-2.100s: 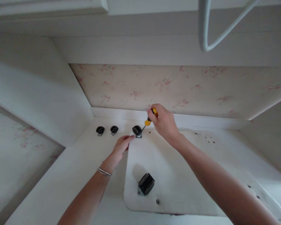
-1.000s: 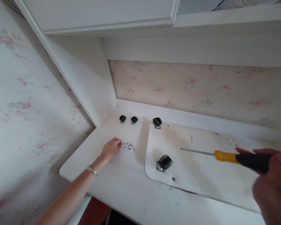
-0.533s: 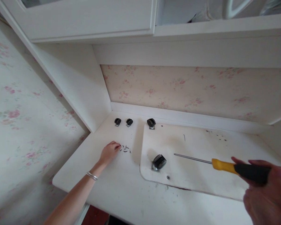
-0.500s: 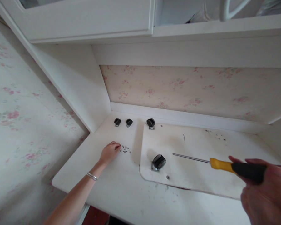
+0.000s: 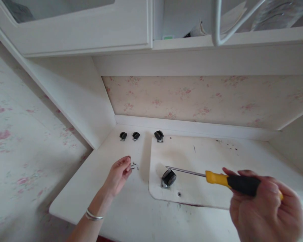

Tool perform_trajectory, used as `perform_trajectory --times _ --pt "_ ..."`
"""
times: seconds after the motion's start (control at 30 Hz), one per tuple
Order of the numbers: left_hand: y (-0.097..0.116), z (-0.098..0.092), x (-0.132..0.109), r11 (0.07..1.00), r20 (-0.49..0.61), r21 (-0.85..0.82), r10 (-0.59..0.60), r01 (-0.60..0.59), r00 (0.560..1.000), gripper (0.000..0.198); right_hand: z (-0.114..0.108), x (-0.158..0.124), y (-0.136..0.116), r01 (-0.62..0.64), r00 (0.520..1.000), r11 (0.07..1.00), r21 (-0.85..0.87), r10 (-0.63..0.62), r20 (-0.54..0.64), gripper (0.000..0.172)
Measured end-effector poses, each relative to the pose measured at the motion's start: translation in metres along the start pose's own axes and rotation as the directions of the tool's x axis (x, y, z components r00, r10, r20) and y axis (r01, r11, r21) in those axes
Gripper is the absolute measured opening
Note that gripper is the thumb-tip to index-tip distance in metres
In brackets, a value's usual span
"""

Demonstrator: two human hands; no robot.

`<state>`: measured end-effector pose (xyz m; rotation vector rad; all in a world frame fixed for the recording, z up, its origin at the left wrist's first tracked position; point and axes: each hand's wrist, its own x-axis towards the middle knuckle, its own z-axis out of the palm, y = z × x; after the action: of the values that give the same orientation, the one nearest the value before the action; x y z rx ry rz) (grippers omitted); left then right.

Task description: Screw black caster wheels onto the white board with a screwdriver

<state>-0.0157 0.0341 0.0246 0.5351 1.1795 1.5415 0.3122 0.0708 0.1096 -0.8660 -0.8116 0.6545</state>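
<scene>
My right hand (image 5: pixel 266 210) is closed round the black and yellow handle of a screwdriver (image 5: pixel 229 181). Its long shaft points left, with the tip just above a black caster wheel (image 5: pixel 168 177) fixed to a white board (image 5: pixel 217 158). My left hand (image 5: pixel 120 172) hovers palm up over the desk top, thumb and fingertips pinched together; what they pinch is too small to see. A small pile of dark screws (image 5: pixel 134 165) lies just right of those fingertips.
Two loose black casters (image 5: pixel 123 135) (image 5: pixel 135 135) stand near the back wall, and a third caster (image 5: pixel 159 135) sits at the board's far left corner. A white side panel (image 5: pixel 73 97) closes the left. A cupboard shelf (image 5: pixel 217 38) overhangs.
My left hand has lifted off the desk beside the screws and turned palm up with fingers pinched. My right hand has brought the screwdriver left, its tip now by the near caster.
</scene>
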Motion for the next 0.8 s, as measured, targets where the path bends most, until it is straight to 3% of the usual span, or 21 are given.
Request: perform_trajectory --times 0.13,0.27,0.43,0.8 --pt "0.007 0.054 -0.038 0.909 0.137 -0.397 -0.075 0.124 0.988 0.018 0.020 -0.017 0.002 0.011 0.998 0.992 0.125 -0.003 -0.062 0.010" --pt "0.005 0.082 -0.055 0.852 0.144 -0.492 -0.122 0.178 0.982 0.019 0.024 -0.028 0.005 -0.021 1.000 0.980 0.198 0.018 0.015 0.007" --pt "-0.001 0.095 -0.062 0.860 0.152 -0.464 -0.160 0.213 0.975 0.021 0.020 -0.031 0.005 0.007 1.000 0.979 0.203 -0.012 0.024 0.006" --pt "-0.007 0.103 -0.062 0.874 0.144 -0.438 -0.163 0.211 0.976 0.020 0.013 -0.031 0.005 0.085 0.996 0.983 0.161 -0.088 0.012 0.010"
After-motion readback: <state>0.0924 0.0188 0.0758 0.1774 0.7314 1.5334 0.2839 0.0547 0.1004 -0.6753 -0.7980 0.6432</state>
